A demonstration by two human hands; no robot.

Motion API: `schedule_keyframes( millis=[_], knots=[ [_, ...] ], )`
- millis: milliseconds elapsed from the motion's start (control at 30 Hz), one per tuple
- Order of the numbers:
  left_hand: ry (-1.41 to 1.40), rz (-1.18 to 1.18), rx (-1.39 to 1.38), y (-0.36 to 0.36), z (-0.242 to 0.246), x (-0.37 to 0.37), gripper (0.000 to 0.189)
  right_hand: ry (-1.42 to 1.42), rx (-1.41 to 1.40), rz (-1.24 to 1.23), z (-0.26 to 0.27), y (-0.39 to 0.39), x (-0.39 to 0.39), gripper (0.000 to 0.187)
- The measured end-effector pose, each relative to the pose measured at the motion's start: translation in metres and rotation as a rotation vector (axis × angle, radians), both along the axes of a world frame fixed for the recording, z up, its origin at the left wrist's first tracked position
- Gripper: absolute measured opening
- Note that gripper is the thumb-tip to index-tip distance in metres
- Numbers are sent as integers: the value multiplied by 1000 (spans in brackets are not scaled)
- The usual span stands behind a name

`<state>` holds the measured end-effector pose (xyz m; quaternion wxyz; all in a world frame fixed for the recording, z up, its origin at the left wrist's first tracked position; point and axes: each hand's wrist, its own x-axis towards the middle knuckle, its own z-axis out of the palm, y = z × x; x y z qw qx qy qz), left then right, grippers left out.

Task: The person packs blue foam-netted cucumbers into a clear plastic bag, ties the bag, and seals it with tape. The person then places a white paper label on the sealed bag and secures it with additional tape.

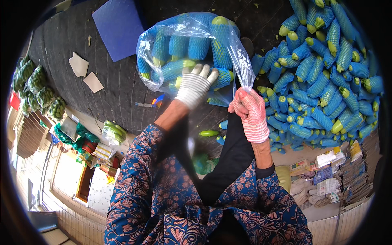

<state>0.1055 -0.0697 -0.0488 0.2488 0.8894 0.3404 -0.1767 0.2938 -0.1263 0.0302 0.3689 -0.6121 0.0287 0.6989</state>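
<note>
In front of me a clear plastic bag [235, 52] lies with its mouth towards me, holding several zucchini in blue foam-net sleeves [199, 47]. My left hand [196, 85], in a white striped glove, reaches into the bag's mouth, its fingers spread over a sleeved zucchini [176, 69] at the near side. My right hand [249, 111], in a red and white striped glove, pinches the gathered right edge of the bag. Just below the bag, another sleeved zucchini [217, 102] lies near my right hand, and a bare green zucchini [209, 133] rests between my legs.
A large heap of sleeved zucchini [315, 92] fills the right side. A blue board [118, 29] and cardboard pieces [78, 65] lie on the dark floor at the upper left. Filled bags [46, 92] stand far left; stacked cardboard [355, 177] is at the lower right.
</note>
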Motion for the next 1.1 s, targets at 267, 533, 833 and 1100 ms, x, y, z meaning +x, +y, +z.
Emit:
schedule_keyframes(
  millis=[267, 533, 833, 1100],
  knots=[
    [-133, 249, 109, 12, -19, -4, 56, 10, -28, 10, 4, 1, -18, 29],
    [-149, 227, 105, 10, -22, -11, 50, -78, -32, 78, 9, 6, -23, 28],
    [-245, 268, 48, 19, -51, -16, 31, -77, -138, 82, 13, 4, -35, 23],
    [-285, 272, 108, 10, -56, -18, 25, -153, -150, 125, 16, -1, -46, 20]
  ],
)
